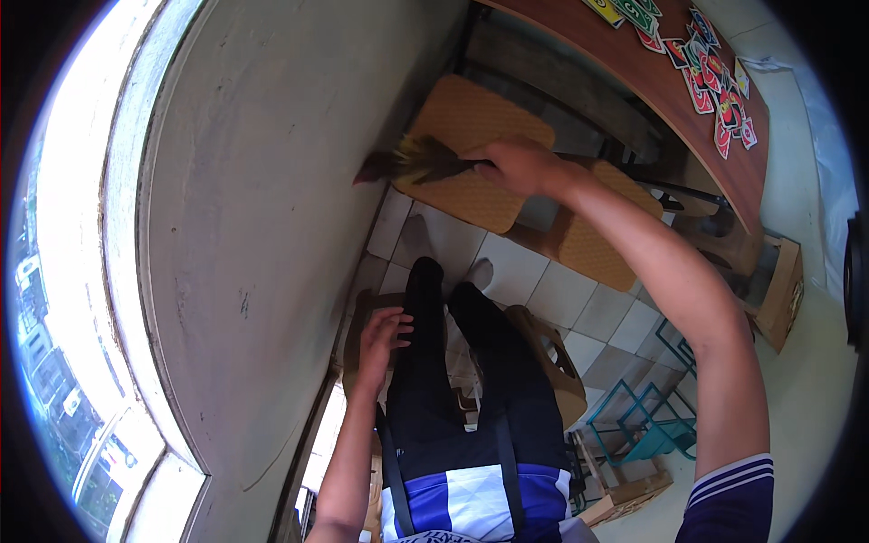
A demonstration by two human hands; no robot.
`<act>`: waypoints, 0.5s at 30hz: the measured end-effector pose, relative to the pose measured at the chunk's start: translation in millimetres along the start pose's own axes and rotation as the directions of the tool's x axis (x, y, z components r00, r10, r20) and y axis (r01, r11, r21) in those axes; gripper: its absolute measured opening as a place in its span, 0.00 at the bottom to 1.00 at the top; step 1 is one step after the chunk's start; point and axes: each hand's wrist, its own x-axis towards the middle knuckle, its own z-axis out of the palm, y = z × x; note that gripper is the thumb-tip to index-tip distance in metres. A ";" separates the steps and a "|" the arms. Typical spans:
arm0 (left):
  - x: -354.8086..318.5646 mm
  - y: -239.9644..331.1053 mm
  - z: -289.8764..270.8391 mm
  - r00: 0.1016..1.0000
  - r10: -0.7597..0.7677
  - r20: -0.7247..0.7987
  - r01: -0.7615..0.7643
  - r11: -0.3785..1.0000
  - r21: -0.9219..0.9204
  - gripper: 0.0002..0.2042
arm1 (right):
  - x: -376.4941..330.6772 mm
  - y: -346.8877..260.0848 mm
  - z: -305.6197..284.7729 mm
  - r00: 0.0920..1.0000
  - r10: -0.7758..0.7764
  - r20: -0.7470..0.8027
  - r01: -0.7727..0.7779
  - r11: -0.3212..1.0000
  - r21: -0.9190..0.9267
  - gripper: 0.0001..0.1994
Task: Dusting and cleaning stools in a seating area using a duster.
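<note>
My right hand point(523, 166) is stretched out forward and grips the handle of a feather duster point(418, 160). The duster's brown and yellowish feathers touch the grey wall point(262, 208) on my left. My left hand point(383, 333) rests on my left thigh, fingers curled against the black trousers point(425, 362). I appear to be standing on a wooden chair point(549, 356), well above the tiled floor point(534, 271).
A window frame point(127, 271) curves along the left beside the wall. Two woven-seat chairs point(471, 118) stand below by a wooden table point(670, 100) strewn with colourful playing cards point(715, 81). A teal metal rack point(647, 421) and a cardboard box point(783, 290) sit at the right.
</note>
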 end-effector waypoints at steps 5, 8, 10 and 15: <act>3.3 3.5 5.9 1.000 -0.013 0.012 0.012 1.000 0.022 0.16 | 9.1 -8.1 -22.1 0.878 0.181 0.443 0.051 0.884 -0.464 0.15; 3.9 3.4 10.4 1.000 -0.005 0.026 0.004 1.000 0.019 0.16 | 7.0 -3.0 -24.2 0.849 0.222 0.480 0.079 0.844 -0.530 0.15; 4.5 3.5 13.3 0.999 0.001 0.034 -0.001 1.000 0.013 0.16 | 2.8 10.7 -22.6 0.909 0.084 0.409 0.086 0.921 -0.380 0.15; 2.9 1.0 15.4 1.000 -0.007 0.023 0.007 1.000 0.002 0.14 | 4.4 16.5 -16.9 0.994 -0.102 -0.047 0.107 0.988 0.108 0.14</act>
